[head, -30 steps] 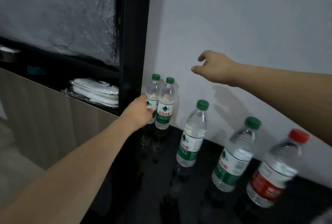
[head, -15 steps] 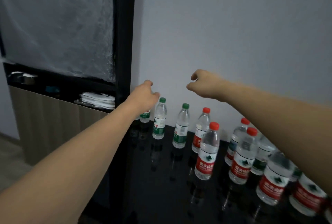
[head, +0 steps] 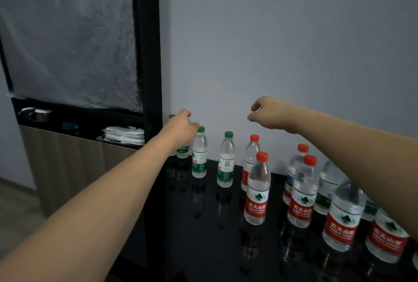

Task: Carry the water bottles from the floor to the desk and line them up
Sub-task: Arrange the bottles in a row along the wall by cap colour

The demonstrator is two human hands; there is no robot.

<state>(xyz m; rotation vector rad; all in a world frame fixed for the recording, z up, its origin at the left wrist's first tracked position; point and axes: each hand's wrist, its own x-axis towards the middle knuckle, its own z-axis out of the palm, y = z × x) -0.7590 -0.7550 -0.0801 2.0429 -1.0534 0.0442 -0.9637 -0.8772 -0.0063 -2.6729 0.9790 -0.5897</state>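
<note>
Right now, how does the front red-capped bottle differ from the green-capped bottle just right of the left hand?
The front red-capped bottle has a red cap and red label; the green-capped bottle has a green cap and green label. The red one stands forward on the black desk, alone; the green one stands in the back row by the wall, beside the left hand. Both are upright, clear and capped.

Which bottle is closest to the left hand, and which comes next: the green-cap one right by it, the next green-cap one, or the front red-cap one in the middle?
From the left hand, in the head view:
1. Green-cap bottle by it, just right of the knuckles, at the back.
2. Next green-cap bottle, further right in the back row.
3. Front red-cap bottle, right again and nearer the desk's front.
</note>
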